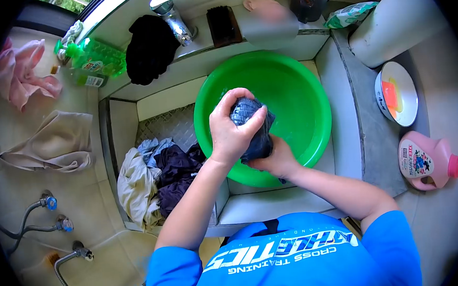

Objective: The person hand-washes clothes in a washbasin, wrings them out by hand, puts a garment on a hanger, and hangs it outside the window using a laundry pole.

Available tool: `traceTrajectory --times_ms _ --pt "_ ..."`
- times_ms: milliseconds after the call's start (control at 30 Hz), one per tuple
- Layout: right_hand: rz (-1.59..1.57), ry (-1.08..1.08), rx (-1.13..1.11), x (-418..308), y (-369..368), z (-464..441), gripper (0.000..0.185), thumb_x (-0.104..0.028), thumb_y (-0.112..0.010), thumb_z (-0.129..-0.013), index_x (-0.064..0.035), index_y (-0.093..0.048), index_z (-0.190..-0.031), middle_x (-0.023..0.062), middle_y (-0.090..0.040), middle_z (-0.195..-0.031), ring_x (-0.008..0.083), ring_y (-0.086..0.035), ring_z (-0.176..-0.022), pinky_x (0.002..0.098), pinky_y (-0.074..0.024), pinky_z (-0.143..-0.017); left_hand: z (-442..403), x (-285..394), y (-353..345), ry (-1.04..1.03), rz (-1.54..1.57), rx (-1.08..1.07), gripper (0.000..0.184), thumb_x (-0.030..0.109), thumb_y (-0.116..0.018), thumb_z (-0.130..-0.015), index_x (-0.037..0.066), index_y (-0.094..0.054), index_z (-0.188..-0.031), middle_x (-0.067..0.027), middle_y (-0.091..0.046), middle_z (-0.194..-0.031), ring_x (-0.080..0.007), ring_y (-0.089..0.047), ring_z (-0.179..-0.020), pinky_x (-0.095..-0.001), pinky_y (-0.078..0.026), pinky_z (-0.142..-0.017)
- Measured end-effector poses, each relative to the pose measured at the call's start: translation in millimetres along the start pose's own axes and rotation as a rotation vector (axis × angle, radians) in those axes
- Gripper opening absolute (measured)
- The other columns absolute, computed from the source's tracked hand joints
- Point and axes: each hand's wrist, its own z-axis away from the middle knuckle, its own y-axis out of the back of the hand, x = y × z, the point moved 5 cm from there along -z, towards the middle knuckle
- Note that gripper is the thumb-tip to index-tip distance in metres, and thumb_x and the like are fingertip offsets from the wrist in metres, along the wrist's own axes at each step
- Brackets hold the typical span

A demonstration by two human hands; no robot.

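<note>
A wet-looking, dark blue-grey cloth [259, 141] is bunched up between my two hands over the green basin [324, 131]. My left hand [229, 131] grips the bundle from its upper left side, fingers curled over the top and thumb pressed across it. Lower and to the right, my right hand [277, 160] wraps round the underside, with its fingers partly hidden by the cloth. A small dark end of fabric shows below the right hand. Some water appears to lie in the basin, though its depth is unclear.
Left of the basin lie cream, light blue and dark purple clothes [180, 173]. Along the back ledge are a black cloth [150, 48], a chrome faucet [178, 27] and a brush [224, 25]. A soap bowl [404, 107] and a pink detergent jug [427, 161] stand at right.
</note>
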Motion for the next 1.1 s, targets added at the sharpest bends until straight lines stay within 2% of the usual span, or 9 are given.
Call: traceTrajectory --times_ms 200,367,533,667,733,767,900,1000,1100 --pt "0.291 0.103 0.071 10 4 -9 0.066 -0.027 -0.080 -0.056 0.0023 -0.052 -0.109 0.0188 -0.063 -0.095 0.0303 -0.062 -0.092 0.0363 -0.0485 -0.083 13 -48 17 0.217 0.051 0.366 0.022 0.013 -0.076 -0.072 0.002 -0.063 -0.087 -0.0022 -0.060 -0.083 -0.0115 -0.055 -0.075 -0.0255 -0.046 -0.070" --pt "0.646 0.479 -0.081 -41 1 12 0.107 -0.031 -0.083 -0.056 -0.0044 -0.021 -0.140 0.0291 -0.028 -0.134 0.0459 -0.052 -0.104 0.0451 -0.0466 -0.091 21 -91 32 0.417 0.388 0.519 0.021 0.011 -0.075 -0.075 0.001 -0.065 -0.090 -0.0037 -0.063 -0.084 -0.0115 -0.059 -0.075 -0.0240 -0.048 -0.069" --pt "0.698 0.411 0.060 -38 6 8 0.098 -0.029 -0.082 -0.059 -0.0038 -0.030 -0.138 0.0256 -0.042 -0.124 0.0390 -0.055 -0.104 0.0420 -0.0484 -0.088 21 -59 30 0.470 0.414 0.430 0.035 0.014 -0.076 -0.076 0.001 -0.059 -0.104 -0.0076 -0.061 -0.096 -0.0123 -0.059 -0.083 -0.0242 -0.047 -0.074" --pt "0.282 0.411 -0.190 -63 28 21 0.067 -0.023 -0.078 -0.066 0.0012 -0.049 -0.122 0.0158 -0.061 -0.092 0.0254 -0.061 -0.090 0.0345 -0.0525 -0.074 35 3 48 0.436 0.675 -0.052 0.062 0.022 -0.065 -0.085 0.003 -0.035 -0.136 -0.0119 -0.052 -0.120 -0.0173 -0.052 -0.109 -0.0317 -0.044 -0.089" --pt "-0.284 -0.298 -0.498 -73 26 42 0.063 -0.024 -0.074 -0.069 0.0013 -0.049 -0.121 0.0146 -0.061 -0.097 0.0204 -0.063 -0.083 0.0270 -0.0514 -0.055 42 3 61 0.384 0.878 -0.047 0.069 0.025 -0.063 -0.086 0.004 -0.026 -0.140 -0.0144 -0.049 -0.126 -0.0209 -0.053 -0.110 -0.0363 -0.044 -0.090" --pt "-0.486 -0.338 -0.561 -68 23 48 0.062 -0.026 -0.068 -0.074 0.0023 -0.044 -0.124 0.0207 -0.059 -0.100 0.0198 -0.062 -0.075 0.0201 -0.0428 -0.039 42 -8 67 0.343 0.929 -0.071 0.079 0.035 -0.064 -0.085 0.005 -0.019 -0.143 -0.0174 -0.045 -0.131 -0.0250 -0.051 -0.115 -0.0416 -0.044 -0.094" --pt "-1.357 -0.517 -0.910 -82 -8 68 0.067 -0.030 -0.058 -0.080 0.0055 -0.032 -0.131 0.0360 -0.051 -0.101 0.0248 -0.053 -0.061 0.0194 -0.0398 -0.033 21 -12 58 0.230 1.016 -0.071 0.098 0.053 -0.067 -0.078 0.007 -0.013 -0.145 -0.0218 -0.035 -0.140 -0.0348 -0.040 -0.127 -0.0477 -0.040 -0.100" --pt "-1.511 -0.600 -0.989 -86 -21 74 0.068 -0.031 -0.057 -0.080 0.0056 -0.031 -0.131 0.0375 -0.049 -0.104 0.0252 -0.052 -0.061 0.0190 -0.0399 -0.033 7 11 30 -0.027 1.525 -0.405 0.119 0.070 -0.071 -0.058 0.013 -0.015 -0.147 -0.0227 -0.028 -0.144 -0.0453 -0.035 -0.127 -0.0555 -0.038 -0.099" --pt "-1.515 -0.581 -0.987 -90 -16 80 0.078 -0.039 -0.063 -0.080 0.0051 -0.027 -0.133 0.0379 -0.046 -0.110 0.0249 -0.052 -0.065 0.0184 -0.0391 -0.033 2 21 27 -0.210 1.607 -0.669 0.104 0.058 -0.077 -0.061 0.022 -0.026 -0.144 -0.0171 -0.025 -0.146 -0.0455 -0.023 -0.134 -0.0651 -0.030 -0.101"
